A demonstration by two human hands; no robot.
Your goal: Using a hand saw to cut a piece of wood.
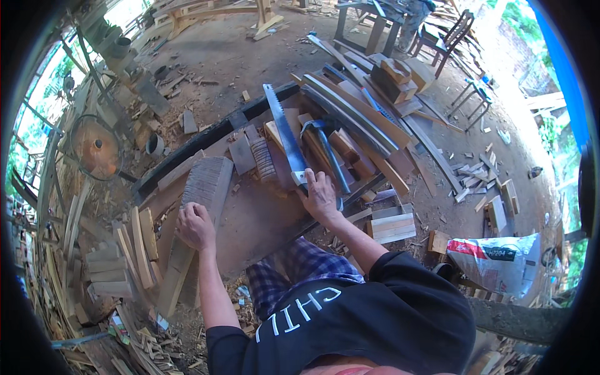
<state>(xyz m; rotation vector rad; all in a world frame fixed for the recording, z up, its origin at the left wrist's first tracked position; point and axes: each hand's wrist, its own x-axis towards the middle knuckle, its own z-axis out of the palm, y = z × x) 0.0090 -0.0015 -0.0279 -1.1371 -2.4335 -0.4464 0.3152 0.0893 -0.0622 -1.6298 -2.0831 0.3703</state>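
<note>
A handsaw [285,131] with a long toothed blade and a pale-and-dark handle lies across a low work surface [250,219], its blade pointing away from me. My right hand [322,197] is closed around its handle. To the left, my left hand [195,225] has its fingers curled at the edge of a thick wooden beam [209,181] with rows of cut lines on its top. Between the hands lies a ridged wooden piece [263,160]. Beside the saw, a hammer-like tool [335,161] with a bluish handle rests among wood blocks.
Long boards [356,115] and stacked blocks [394,78] crowd the far right. A dark timber edge [187,148] borders the surface. Scrap planks [140,244] lie at left. A printed white sack [497,262], a stool [473,100] and a chair [445,39] stand at right.
</note>
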